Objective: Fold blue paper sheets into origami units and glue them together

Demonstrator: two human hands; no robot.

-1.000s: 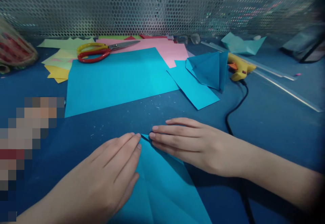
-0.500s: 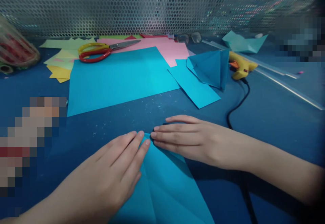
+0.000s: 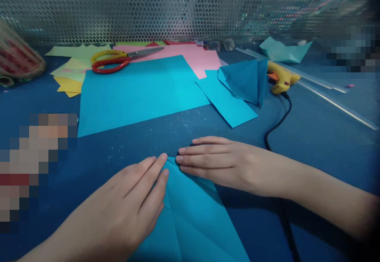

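Note:
A folded blue paper (image 3: 192, 218) with creases lies on the blue table (image 3: 311, 135) near me, its point facing away. My left hand (image 3: 130, 202) lies flat on the paper's left flap, fingers stretched toward the tip. My right hand (image 3: 216, 163) lies flat on the right flap, fingertips almost meeting the left ones at the point. Both hands press the paper down and hold nothing.
Behind lie a large blue sheet (image 3: 139, 92), a smaller blue piece (image 3: 227, 103), a folded blue shape (image 3: 245, 80), pink paper (image 3: 204, 60), yellow and green papers (image 3: 69, 72), red-and-yellow scissors (image 3: 118, 60), and a yellow glue gun (image 3: 280, 80) with its black cord (image 3: 274, 129). A perforated metal wall (image 3: 178, 4) closes the back.
My left fingers slid a little along the left flap near the tip. My right hand has barely moved.

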